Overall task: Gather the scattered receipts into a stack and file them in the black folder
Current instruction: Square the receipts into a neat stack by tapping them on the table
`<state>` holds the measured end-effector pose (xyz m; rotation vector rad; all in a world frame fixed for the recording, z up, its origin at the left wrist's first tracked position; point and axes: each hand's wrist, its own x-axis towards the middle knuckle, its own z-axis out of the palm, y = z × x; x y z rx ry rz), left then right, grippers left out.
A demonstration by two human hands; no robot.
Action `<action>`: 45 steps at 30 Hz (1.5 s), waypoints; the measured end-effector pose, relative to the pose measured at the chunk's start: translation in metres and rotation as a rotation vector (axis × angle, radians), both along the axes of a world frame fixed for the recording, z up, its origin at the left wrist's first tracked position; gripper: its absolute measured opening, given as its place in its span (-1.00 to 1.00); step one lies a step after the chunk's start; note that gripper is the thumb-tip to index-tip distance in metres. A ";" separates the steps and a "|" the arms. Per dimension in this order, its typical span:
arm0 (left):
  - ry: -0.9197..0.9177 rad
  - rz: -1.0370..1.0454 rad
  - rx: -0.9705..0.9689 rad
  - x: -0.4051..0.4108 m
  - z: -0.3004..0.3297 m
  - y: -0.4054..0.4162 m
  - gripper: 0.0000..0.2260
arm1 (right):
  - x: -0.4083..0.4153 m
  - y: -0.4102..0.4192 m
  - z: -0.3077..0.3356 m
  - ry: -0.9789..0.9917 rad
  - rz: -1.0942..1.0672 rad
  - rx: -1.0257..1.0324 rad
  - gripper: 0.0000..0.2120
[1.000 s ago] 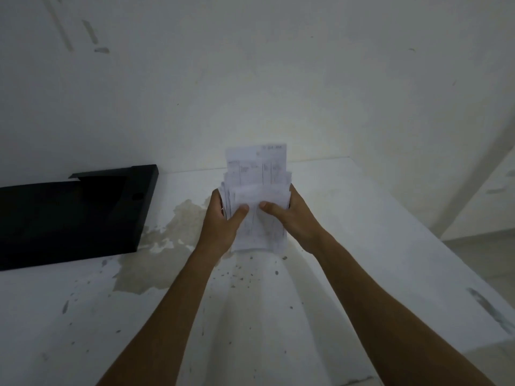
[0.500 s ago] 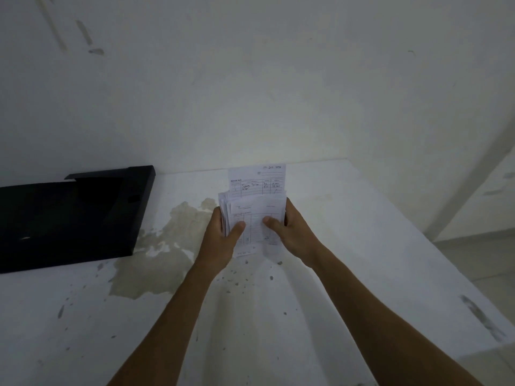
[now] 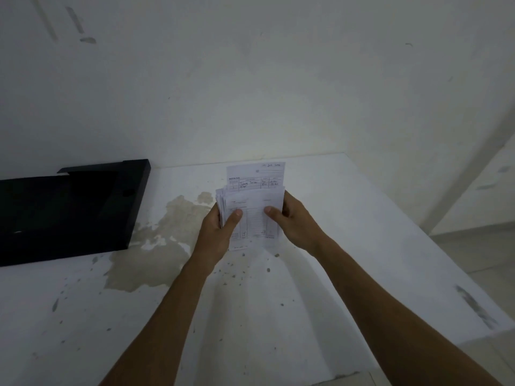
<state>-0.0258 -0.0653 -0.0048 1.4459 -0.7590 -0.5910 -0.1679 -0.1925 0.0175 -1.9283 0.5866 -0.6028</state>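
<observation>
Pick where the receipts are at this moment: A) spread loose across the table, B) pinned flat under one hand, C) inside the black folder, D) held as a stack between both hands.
D: the left hand and right hand grip the receipts from either side, thumbs on the front sheet, while the black folder lies apart at the left.

The folder [image 3: 64,210] runs off the left edge. Each hand's [image 3: 217,232] fingers sit hidden behind the receipts [image 3: 255,207], whose writing is too small to read. The table's [image 3: 362,246] near side is cut off.
</observation>
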 end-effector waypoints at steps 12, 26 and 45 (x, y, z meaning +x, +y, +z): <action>-0.064 -0.005 0.032 0.001 -0.003 0.002 -0.57 | 0.010 0.010 -0.014 0.000 -0.011 -0.017 -0.55; 0.135 0.093 0.023 0.015 0.002 0.014 -0.57 | 0.010 -0.006 0.015 0.296 0.001 -0.369 -0.76; -0.071 0.027 0.331 0.040 -0.014 0.011 -0.25 | 0.018 -0.021 0.031 0.444 0.129 -0.622 -0.71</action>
